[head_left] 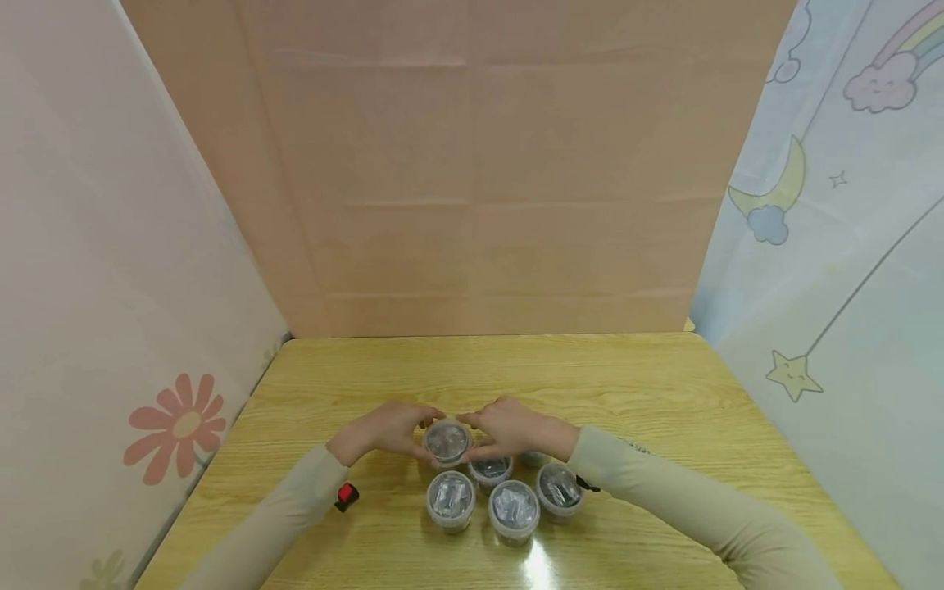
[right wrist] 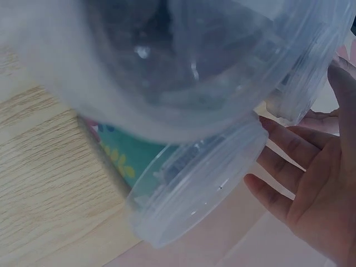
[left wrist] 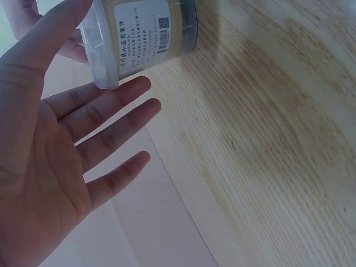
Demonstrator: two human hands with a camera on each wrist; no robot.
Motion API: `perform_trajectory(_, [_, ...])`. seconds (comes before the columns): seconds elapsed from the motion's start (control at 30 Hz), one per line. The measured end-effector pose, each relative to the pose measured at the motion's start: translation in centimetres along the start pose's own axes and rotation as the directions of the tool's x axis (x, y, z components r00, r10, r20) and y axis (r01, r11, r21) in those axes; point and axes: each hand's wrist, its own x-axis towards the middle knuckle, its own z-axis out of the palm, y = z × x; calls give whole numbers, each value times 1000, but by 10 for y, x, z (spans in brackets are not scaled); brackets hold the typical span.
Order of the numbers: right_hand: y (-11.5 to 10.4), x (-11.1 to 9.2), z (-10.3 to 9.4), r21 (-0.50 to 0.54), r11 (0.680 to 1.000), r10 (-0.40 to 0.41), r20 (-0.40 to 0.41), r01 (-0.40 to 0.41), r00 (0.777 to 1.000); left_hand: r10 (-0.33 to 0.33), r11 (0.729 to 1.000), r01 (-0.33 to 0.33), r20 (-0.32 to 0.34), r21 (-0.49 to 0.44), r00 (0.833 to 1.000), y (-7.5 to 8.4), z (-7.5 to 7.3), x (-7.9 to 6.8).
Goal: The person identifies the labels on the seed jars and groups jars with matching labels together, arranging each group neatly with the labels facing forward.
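Head view: my left hand (head_left: 387, 428) and right hand (head_left: 510, 428) grasp 1 tub (head_left: 447, 442), placing seemingly unfinished; 5 other tubs (head_left: 515, 508) stand nearby.

Soft Colours on Three Sides of the Table (head_left: 354, 377)

And what a backdrop here: yellowish wood grain below, and straight ahead rises a tan sheet (head_left: 472, 139), creased into a grid. Left side, a pale wall (head_left: 88, 246) flashes a coral flower (head_left: 187, 424)! Over to the right, a whitish wall (head_left: 863, 287) answers with a rainbow (head_left: 914, 37), a yellow moon (head_left: 791, 182) at a blue cloud (head_left: 768, 225), and a smiling star (head_left: 793, 374). Down front, glare (head_left: 538, 565) gleams off the wood.
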Motion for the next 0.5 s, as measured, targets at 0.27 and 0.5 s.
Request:
perform_trajectory(0.27, [0, -1, -2, 135, 990, 41, 26, -44, 999, 1, 997, -2, -11, -75, 1000, 2, -2, 0])
perform_trajectory(0.5, [0, -2, -3, 178, 982, 59, 11, -60, 998, 28, 996, -30, -28, -83, 999, 2, -5, 0])
